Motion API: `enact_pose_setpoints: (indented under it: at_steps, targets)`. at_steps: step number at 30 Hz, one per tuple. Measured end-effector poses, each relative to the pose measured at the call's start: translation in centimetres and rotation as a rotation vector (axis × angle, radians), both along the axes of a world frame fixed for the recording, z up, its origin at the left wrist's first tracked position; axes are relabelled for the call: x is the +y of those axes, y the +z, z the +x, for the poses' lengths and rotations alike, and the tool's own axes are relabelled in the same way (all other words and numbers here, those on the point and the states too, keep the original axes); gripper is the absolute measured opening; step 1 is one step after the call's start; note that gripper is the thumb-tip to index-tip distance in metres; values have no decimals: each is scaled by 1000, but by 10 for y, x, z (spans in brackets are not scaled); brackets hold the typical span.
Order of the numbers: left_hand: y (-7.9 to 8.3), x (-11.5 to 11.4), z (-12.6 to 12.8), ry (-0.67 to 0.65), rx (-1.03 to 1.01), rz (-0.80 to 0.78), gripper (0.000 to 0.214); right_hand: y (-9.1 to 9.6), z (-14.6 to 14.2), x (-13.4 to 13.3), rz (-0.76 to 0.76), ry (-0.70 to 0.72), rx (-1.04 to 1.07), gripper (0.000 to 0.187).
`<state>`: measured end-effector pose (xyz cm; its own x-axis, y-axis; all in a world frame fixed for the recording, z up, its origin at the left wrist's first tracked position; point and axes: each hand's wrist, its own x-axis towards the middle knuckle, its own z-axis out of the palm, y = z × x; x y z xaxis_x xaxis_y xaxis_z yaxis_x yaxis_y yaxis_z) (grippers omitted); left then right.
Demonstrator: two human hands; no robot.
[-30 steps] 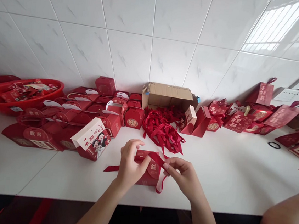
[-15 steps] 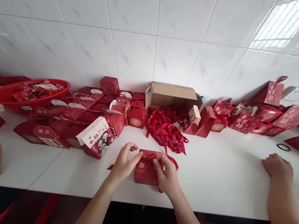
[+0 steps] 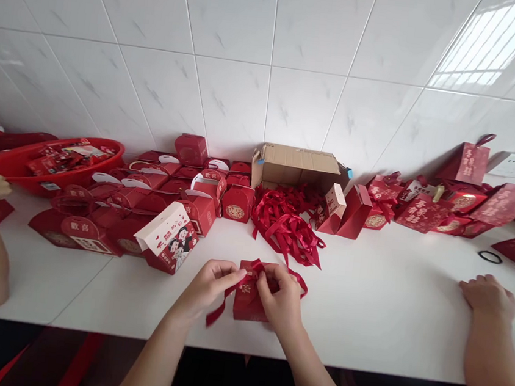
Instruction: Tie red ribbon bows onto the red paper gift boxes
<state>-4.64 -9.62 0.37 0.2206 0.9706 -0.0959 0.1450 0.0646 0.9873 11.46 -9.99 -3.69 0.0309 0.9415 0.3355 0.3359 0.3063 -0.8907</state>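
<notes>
A red gift box (image 3: 249, 306) with gold lettering stands on the white table in front of me. A red ribbon (image 3: 218, 313) runs across its top. My left hand (image 3: 211, 285) pinches one part of the ribbon at the box's left side, and a tail hangs below my fingers. Over the top of the box, my right hand (image 3: 281, 295) is closed on the ribbon near its middle. More ribbon loops out behind my right hand. My fingers hide part of the box top and the exact fold of the ribbon.
Behind the box lies a heap of red ribbons (image 3: 288, 230), spilling from a cardboard box (image 3: 300, 159). Many red gift boxes (image 3: 92, 231) stand to the left, near a red basin (image 3: 15, 172). Gift bags (image 3: 425, 212) line the right. Another person's arm (image 3: 489, 331) rests at right.
My left hand has gone from loosely open beside the box to pinching the ribbon, drawing a tail out to the left. My right hand stays at the box top with its fingers on the ribbon.
</notes>
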Motion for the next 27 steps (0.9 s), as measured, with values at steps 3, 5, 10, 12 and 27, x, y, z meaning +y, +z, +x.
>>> enact_pose_setpoints:
  at_steps: [3,5,10,12,27]
  targets:
    - [23,1,12,-74,18,83,38,2,4,-3,78,59,-103,14]
    - [35,4,20,-145,67,167,37,3,7,-5,126,133,-129,13]
    - [48,17,25,-170,146,365,37,2,8,-3,129,117,-69,24]
    - [43,20,20,-95,176,397,35,1,8,-1,111,104,-53,32]
    - [-29,4,12,112,218,364,13,-12,0,0,86,-38,217,18]
